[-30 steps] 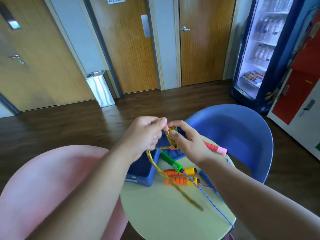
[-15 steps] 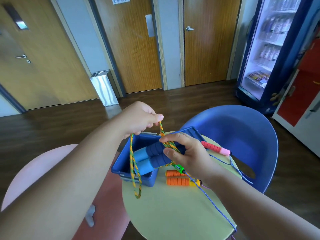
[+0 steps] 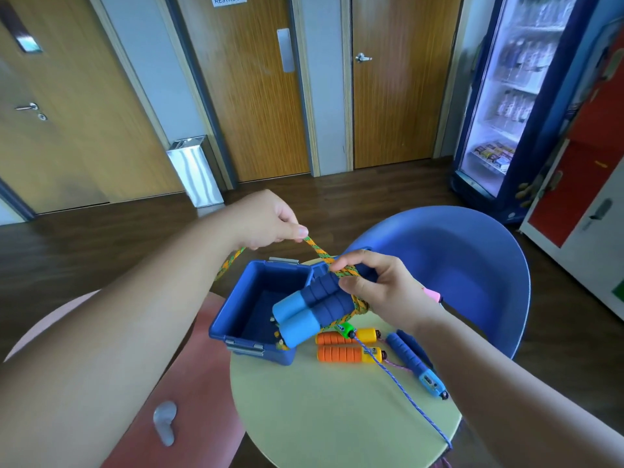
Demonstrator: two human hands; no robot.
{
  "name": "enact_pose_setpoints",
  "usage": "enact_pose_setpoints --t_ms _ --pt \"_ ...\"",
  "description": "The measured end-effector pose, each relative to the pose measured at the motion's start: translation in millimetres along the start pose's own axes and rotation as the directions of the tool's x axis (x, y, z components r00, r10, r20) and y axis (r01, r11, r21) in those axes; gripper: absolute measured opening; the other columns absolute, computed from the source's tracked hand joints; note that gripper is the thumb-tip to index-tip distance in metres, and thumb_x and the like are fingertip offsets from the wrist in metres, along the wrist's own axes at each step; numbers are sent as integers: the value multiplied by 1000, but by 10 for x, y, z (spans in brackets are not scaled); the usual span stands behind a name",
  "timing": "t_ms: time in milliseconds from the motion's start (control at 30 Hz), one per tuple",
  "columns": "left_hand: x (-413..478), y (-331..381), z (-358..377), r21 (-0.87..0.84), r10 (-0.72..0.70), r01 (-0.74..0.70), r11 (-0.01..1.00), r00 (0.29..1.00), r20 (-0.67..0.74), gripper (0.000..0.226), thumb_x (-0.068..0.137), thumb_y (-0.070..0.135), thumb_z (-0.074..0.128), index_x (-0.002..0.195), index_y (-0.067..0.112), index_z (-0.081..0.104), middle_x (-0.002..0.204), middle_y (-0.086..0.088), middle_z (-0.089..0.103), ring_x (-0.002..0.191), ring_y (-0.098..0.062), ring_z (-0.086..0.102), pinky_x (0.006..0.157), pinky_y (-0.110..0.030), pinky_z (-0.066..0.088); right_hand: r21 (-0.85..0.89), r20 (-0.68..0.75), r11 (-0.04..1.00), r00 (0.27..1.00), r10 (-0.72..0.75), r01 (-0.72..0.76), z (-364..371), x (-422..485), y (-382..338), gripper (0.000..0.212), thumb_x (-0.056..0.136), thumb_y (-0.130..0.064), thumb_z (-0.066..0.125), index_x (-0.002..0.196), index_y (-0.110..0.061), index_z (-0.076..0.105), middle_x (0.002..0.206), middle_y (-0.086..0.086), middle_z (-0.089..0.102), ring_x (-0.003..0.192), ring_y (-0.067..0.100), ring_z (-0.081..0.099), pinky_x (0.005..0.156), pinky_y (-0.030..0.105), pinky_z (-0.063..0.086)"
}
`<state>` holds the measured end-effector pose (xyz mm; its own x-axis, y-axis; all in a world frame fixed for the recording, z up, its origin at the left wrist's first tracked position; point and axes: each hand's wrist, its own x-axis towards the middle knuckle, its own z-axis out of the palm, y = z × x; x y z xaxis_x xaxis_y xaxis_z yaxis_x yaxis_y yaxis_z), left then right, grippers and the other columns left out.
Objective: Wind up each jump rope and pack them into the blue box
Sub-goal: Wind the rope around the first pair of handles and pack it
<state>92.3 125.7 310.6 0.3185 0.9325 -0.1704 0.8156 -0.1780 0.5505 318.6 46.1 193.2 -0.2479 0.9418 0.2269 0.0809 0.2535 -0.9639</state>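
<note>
1. Left hand (image 3: pixel 266 221): raised above the blue box (image 3: pixel 280 280). Thumb and forefinger pinch the orange-and-green rope (image 3: pixel 319 249). One run of rope leads down to the right hand; the other drops behind the left wrist.
2. Right hand (image 3: pixel 388 288): fingers curled round a pair of blue foam handles (image 3: pixel 314 305), pressing turns of the same rope against them. The handles lie side by side, pale ends tilted down over the near right corner of the box.
3. The box stands open at the far left edge of the round table (image 3: pixel 320 417).
4. Just right of the box lie two orange handles (image 3: pixel 341 352), a green handle tip (image 3: pixel 346 331) and a blue counter handle (image 3: pixel 415 363). A thin blue cord (image 3: pixel 405 396) runs from the green tip to the near table edge.
5. A pink handle (image 3: pixel 432 294) shows behind the right wrist.
</note>
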Motion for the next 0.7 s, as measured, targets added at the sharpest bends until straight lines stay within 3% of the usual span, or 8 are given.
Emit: enact_pose_setpoints --t_ms 100,200,267,367,433,533,700 --pt "113 -127 168 -133 -36 49 990 994 99 25 93 43 72 86 19 80 52 8 40 46 -11 31 45 -23 29 183 6 983 999 33 -34 16 5 -41 17 95 -6 66 103 -19 74 84 10 64 73 24 54 68 36 44" --pt "176 -495 492 -358 -36 109 927 978 205 19 97 33 68 90 17 76 62 3 49 50 -10 40 50 -24 38 433 -48 897 991 125 -92 8 56 -156 22 99 1 56 101 -14 71 73 6 63 49 15 54 46 21 43" --pt "153 -645 704 -473 -41 163 866 965 258 10 101 20 61 95 15 67 66 2 55 53 -10 45 58 -28 50 508 -81 856 984 160 -97 4 125 -225 23 100 -7 56 100 -22 73 75 6 59 51 16 53 45 22 42" --pt "-100 -404 982 -601 -29 226 767 947 319 28 110 28 43 91 12 56 58 1 35 46 -10 25 45 -21 25 573 -133 817 975 178 -71 34 254 -253 15 101 -18 61 107 -26 71 83 9 61 59 21 56 49 25 44" --pt "-351 -90 1119 -651 33 179 738 953 300 35 111 35 40 91 11 55 57 0 35 45 -11 24 45 -22 22 537 -210 843 960 184 -44 73 341 -206 14 101 -23 63 113 -26 69 81 11 62 59 22 54 51 25 42" --pt "-508 93 1238 -651 -5 152 744 975 221 36 112 35 36 91 11 53 56 0 39 41 -10 27 46 -23 24 354 -307 935 945 114 2 170 407 -105 15 99 -28 67 113 -32 69 81 6 61 65 20 56 57 31 47" --pt "-637 183 1129 -587 -66 164 793 980 185 36 110 38 39 90 13 56 58 3 43 45 -10 31 47 -24 30 43 -356 997 934 -42 61 298 405 16 17 99 -18 67 112 -29 66 78 -7 57 58 10 47 54 23 45"
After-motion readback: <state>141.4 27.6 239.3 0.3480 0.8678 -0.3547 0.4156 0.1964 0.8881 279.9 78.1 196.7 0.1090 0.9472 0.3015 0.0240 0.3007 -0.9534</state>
